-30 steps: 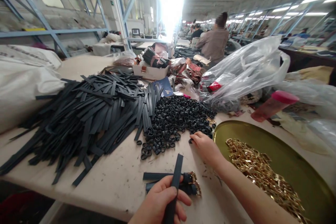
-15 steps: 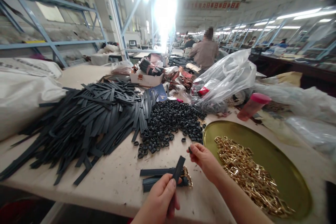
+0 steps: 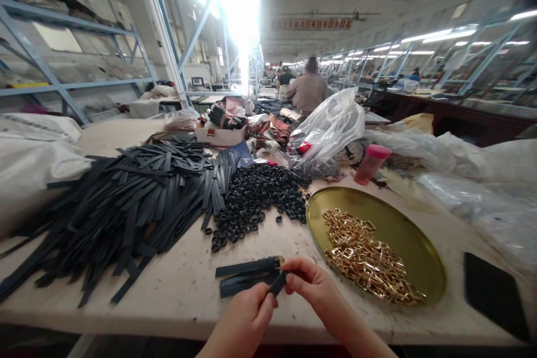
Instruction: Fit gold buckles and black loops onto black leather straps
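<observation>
My left hand (image 3: 247,316) is closed around a dark leather strap (image 3: 278,284) near the table's front edge. My right hand (image 3: 312,285) pinches the strap's free end from the right; a small black loop it took from the pile may be in its fingers, but I cannot make it out. Just beyond both hands lie two finished straps (image 3: 247,273) with gold buckles. A heap of black loops (image 3: 255,198) sits in the middle of the table. A large pile of loose dark straps (image 3: 126,201) spreads to the left.
A round brass tray (image 3: 403,229) with several gold buckles (image 3: 361,257) lies at the right. Behind it are clear plastic bags (image 3: 331,128), a pink-capped bottle (image 3: 371,163) and a cardboard box (image 3: 220,134). A dark flat object (image 3: 495,293) lies far right. A person (image 3: 308,89) sits farther back.
My right hand drew back from the loop heap toward me and met the strap's end. My left hand lowered the strap. The view tilted up.
</observation>
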Motion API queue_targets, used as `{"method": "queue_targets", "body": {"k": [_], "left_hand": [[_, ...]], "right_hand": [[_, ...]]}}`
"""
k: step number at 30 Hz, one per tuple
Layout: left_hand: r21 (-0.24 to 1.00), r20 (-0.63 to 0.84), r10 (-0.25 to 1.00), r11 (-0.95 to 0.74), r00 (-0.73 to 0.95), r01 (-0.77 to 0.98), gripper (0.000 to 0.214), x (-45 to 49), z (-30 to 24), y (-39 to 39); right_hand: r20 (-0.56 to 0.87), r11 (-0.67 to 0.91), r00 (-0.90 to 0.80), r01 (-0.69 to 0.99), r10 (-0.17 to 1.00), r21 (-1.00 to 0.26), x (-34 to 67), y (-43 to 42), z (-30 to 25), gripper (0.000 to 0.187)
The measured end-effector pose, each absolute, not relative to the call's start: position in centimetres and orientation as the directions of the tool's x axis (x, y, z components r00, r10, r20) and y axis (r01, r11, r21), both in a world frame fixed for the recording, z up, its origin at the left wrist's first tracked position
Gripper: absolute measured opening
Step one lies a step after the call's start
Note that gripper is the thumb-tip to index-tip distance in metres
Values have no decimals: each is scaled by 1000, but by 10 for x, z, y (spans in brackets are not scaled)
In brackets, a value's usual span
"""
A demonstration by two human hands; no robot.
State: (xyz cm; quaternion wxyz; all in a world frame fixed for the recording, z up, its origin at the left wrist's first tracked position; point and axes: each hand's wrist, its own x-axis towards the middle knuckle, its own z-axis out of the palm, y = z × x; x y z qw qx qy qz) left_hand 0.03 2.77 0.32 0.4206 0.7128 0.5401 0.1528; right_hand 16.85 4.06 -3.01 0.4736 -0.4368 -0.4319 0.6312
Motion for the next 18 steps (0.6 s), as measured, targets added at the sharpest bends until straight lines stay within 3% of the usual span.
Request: {"method": "queue_targets", "body": {"k": [3,6,11,15,17,18], "left_hand": [[693,-257,864,-147,432,706,28,-2,13,27],[739,-221,838,-189,498,646,28,-1,13,26],[849,-327,844,64,426,525,32,1,-2,20],[926,-202,921,68,333,372,38,1,-13,22],[932,-206,917,77,341,356,35,0,-14,26],[928,-217,910,79,353,365,32,-1,-14,29]], "right_hand": [[-73,-90,-186,-87,980,-992,165,33,-34,14],[-78,-92,-247,-45,966,-995,163,27,-36,13],[-160,-196,-154,-263,975,-945,159,24,-43,31],[-184,-219,-127,-370,975,-903,145,19,-52,49],[-165,-207,-163,-297,973,-932,147,19,-52,55],[-136,-164,-161,-174,977,-971,153,21,-50,52]]}}
